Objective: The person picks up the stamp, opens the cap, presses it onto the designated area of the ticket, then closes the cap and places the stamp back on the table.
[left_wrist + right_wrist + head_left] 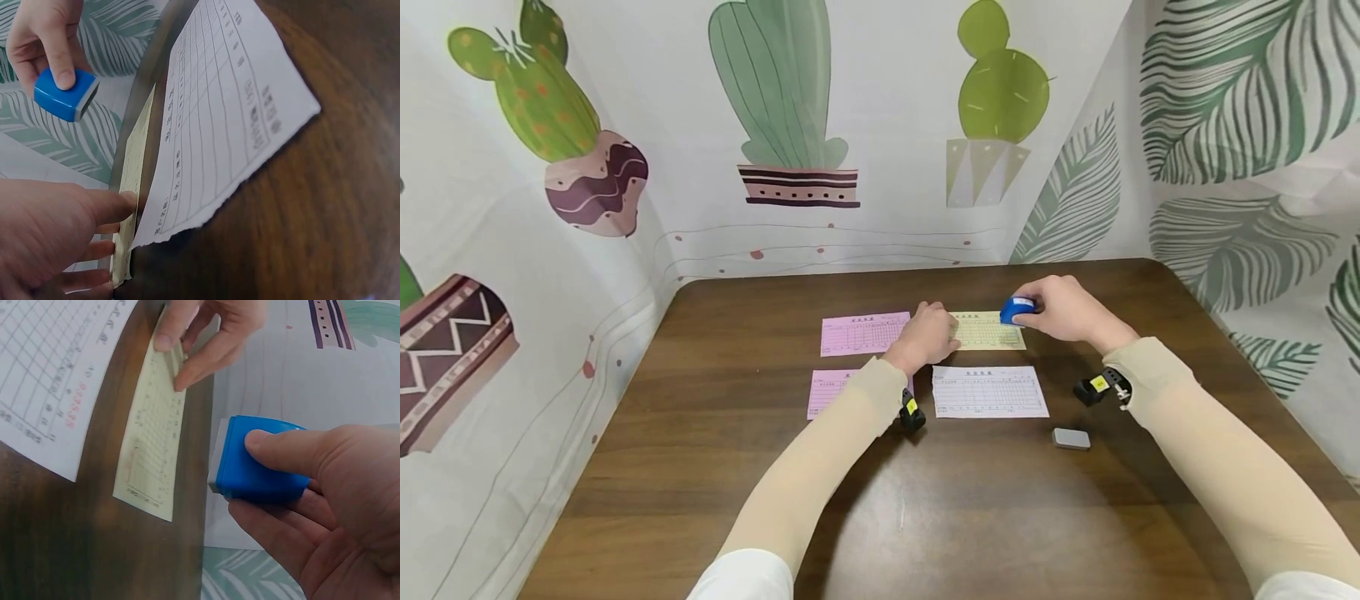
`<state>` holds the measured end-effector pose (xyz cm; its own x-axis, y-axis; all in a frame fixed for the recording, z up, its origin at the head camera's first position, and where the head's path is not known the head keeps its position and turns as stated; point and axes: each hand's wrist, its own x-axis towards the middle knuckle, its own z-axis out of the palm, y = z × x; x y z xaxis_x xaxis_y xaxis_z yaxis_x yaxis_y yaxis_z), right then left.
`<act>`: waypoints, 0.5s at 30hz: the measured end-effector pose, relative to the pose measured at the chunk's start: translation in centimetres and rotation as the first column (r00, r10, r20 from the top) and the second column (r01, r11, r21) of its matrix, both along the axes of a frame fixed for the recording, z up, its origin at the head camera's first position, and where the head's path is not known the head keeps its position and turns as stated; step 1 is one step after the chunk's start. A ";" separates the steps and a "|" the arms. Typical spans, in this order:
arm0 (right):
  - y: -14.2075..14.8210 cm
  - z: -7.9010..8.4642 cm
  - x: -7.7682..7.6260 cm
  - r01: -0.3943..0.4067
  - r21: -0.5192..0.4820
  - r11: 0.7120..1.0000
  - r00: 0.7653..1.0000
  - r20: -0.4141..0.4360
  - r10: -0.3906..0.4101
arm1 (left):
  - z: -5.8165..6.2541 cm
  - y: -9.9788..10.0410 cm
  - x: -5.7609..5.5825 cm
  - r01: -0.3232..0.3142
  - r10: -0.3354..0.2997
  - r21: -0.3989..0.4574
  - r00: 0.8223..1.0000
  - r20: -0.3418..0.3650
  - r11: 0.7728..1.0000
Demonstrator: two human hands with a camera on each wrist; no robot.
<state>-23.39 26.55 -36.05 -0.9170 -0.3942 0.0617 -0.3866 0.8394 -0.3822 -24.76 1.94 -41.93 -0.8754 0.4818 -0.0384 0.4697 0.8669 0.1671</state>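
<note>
My right hand (1070,310) grips a blue self-inking stamp (262,459) between thumb and fingers, above the right end of a yellow form (988,333). In the right wrist view the stamp's grey base faces that form. My left hand (925,335) rests with spread fingertips on the yellow form's left end, thumb (122,205) at its near edge. A white form (988,392) lies just in front of the yellow one, and a few red characters show on it in the right wrist view.
Two pink forms, one behind (861,335) and one in front (831,392), lie to the left; my left arm partly covers the front one. A small grey rectangular piece (1071,439) lies at the right on the brown wooden table (715,467). A printed cloth (895,117) hangs behind.
</note>
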 end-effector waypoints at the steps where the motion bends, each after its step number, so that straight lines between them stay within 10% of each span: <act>1: 0.0 0.1 0.0 0.002 0.000 1.000 1.000 -0.002 -0.002 | 0.0 0.0 0.0 0.005 -0.005 -0.003 1.000 -0.003 1.000; 15: 1.5 0.3 0.7 0.044 -0.007 0.999 0.999 0.005 -0.044 | -0.1 0.2 0.2 -0.029 0.027 0.121 0.999 0.020 0.992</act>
<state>-22.71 28.09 -35.70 -0.9338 -0.3527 0.0597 -0.3471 0.8528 -0.3902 -24.52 2.18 -42.03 -0.8882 0.4594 0.0026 0.4418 0.8524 0.2796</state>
